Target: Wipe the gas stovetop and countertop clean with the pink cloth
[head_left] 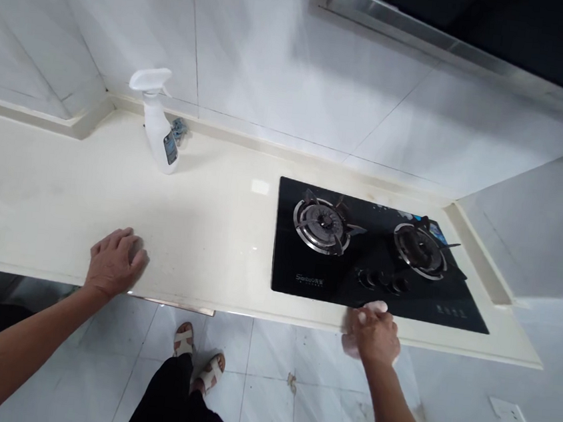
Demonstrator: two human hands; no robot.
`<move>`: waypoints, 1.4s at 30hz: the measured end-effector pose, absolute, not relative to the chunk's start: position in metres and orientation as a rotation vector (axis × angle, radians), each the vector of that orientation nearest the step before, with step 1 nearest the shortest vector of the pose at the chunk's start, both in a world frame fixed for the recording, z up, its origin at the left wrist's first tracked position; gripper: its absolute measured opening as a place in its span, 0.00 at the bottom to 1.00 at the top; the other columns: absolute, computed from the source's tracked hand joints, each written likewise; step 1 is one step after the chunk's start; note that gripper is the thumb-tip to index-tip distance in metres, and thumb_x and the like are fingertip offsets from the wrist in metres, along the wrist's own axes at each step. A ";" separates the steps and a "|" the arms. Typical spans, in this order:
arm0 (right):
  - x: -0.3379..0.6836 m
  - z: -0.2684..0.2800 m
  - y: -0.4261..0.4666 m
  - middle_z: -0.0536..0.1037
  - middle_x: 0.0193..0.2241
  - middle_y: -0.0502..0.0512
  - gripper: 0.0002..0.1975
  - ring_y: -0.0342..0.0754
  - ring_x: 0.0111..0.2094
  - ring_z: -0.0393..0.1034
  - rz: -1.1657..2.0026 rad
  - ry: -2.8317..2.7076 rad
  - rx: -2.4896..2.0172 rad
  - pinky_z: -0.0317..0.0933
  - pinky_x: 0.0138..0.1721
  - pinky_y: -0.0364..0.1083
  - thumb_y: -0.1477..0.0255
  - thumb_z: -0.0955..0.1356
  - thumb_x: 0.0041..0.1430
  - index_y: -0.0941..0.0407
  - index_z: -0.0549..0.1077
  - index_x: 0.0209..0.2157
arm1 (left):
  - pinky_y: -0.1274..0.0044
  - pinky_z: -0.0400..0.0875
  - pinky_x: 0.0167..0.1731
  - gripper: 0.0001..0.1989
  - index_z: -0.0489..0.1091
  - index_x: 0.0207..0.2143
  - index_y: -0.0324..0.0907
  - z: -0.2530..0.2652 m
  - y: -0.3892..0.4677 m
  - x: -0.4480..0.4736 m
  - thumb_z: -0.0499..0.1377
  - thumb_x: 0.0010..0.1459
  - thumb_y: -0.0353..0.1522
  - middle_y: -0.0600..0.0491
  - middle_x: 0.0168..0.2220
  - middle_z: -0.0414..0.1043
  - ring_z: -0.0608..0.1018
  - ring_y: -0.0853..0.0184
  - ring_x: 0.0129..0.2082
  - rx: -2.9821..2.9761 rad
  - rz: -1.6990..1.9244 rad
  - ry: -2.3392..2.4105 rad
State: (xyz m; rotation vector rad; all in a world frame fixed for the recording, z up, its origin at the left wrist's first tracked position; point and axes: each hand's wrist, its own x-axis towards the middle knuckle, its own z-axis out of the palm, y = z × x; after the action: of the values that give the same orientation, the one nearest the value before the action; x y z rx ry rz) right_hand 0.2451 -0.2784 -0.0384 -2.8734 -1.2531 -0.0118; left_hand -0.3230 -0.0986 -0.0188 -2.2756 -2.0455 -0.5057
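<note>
My right hand [378,335] is closed around a pale pinkish cloth [350,346] at the counter's front edge, just below the black gas stove [286,265]. Part of the cloth shows above the fingers and part hangs below the edge. My left hand [114,262] rests on the cream countertop [208,237] near its front edge, fingers slightly bent and nothing visible in them. Farther back, a white spray bottle [157,127] stands on the counter, with a crumpled bluish-grey scrap [179,130] behind it.
Two burners [324,223] with metal supports rise from the stove top, with knobs [379,280] in front. A dark range hood [481,30] overhangs at the upper right. Tiled wall backs the counter. A wall socket [509,414] is at the lower right. My sandalled feet [198,357] stand on the tiled floor.
</note>
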 end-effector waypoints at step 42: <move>0.109 -0.016 -0.346 0.71 0.57 0.57 0.22 0.53 0.58 0.67 0.876 -1.260 -1.644 0.63 0.59 0.53 0.54 0.65 0.63 0.48 0.75 0.53 | 0.76 0.67 0.34 0.12 0.72 0.37 0.45 0.028 -0.269 -0.102 0.64 0.47 0.34 0.56 0.33 0.75 0.74 0.66 0.33 -3.433 -0.839 -2.234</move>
State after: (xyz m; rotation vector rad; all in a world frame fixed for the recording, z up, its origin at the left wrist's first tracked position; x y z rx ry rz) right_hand 0.1088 -0.3456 -0.0162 -1.6443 -1.2598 0.8764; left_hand -0.1019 -0.2686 0.0284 -3.4327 -2.2342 -0.8394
